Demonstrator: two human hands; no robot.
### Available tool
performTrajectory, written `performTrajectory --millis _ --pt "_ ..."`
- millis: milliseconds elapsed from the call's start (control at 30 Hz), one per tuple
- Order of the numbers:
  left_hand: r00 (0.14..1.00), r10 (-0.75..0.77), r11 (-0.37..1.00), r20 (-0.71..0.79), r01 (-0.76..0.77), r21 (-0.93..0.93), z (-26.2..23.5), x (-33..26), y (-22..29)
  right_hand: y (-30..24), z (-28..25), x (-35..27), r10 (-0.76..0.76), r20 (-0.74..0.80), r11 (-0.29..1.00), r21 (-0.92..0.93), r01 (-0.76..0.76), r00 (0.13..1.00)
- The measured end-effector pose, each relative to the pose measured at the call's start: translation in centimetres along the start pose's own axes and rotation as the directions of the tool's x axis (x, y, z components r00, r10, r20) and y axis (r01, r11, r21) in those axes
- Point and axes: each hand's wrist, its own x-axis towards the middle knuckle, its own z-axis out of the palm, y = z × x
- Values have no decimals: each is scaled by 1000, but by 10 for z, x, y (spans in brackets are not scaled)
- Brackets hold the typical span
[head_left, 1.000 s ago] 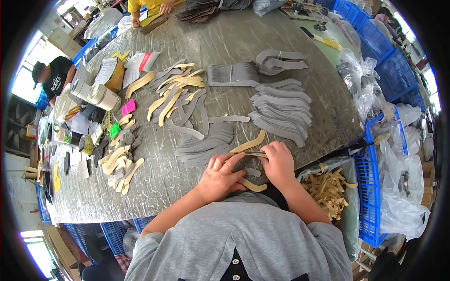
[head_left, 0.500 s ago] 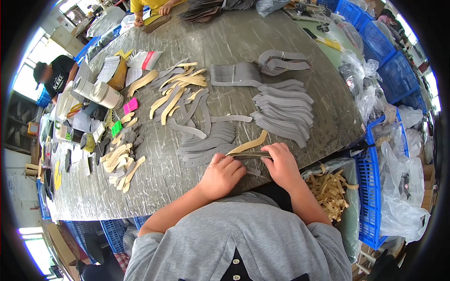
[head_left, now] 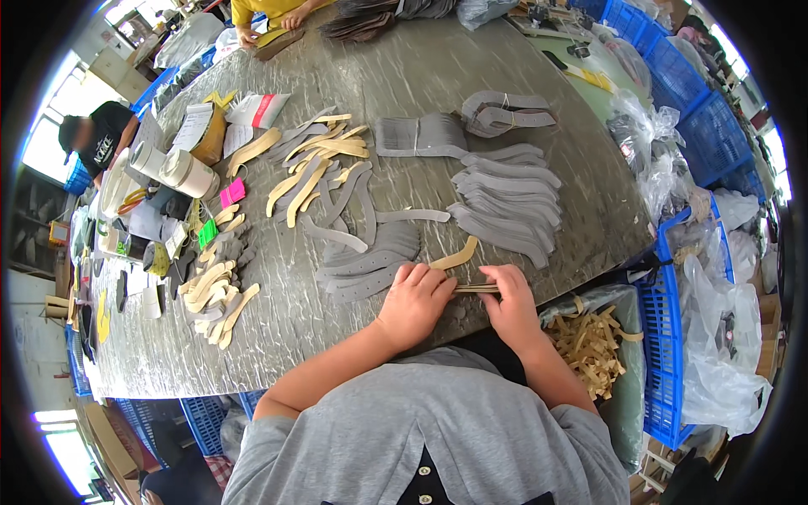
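Note:
Both hands grip one thin stack of curved strips (head_left: 474, 289) near the table's front edge. My left hand (head_left: 417, 305) is closed over its left end, and my right hand (head_left: 510, 305) pinches the right end. Only the stack's thin edges show between them. Just beyond lies a tan curved strip (head_left: 455, 254). To the left of it, a fanned pile of grey strips with small holes (head_left: 370, 261) partly goes behind my left hand. A layered row of grey curved strips (head_left: 509, 198) lies farther to the right.
Beyond are a banded grey bundle (head_left: 421, 136) and mixed tan and grey strips (head_left: 324, 164). White tubs (head_left: 189, 172) stand at the left. A bag of tan scraps (head_left: 589, 353) and a blue crate (head_left: 662, 353) stand right of the table. Another person's hands (head_left: 295, 18) work at the far edge.
My left hand has shifted right and closed farther over the stack, covering more of it. The stack's visible part is shorter, and my right hand has tilted slightly.

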Motion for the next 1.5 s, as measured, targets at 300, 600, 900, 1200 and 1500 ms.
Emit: performTrajectory --millis 300,600,900,1200,1500 --pt "978 -157 953 -139 114 -280 6 -4 -5 4 10 -7 132 -95 981 156 -116 987" --pt "968 -203 955 -150 161 -250 -19 20 -15 6 5 -7 -27 -70 994 103 34 997" --pt "999 -21 988 -41 15 -152 -15 13 1 1 1 -2 -132 -45 989 -78 129 990" --pt "956 -154 982 251 176 -68 -46 -47 6 1 4 1 -65 -3 992 -107 65 998" --pt "987 -70 997 144 66 29 -8 -16 5 -16 -1 4 -63 105 997 -29 66 992"
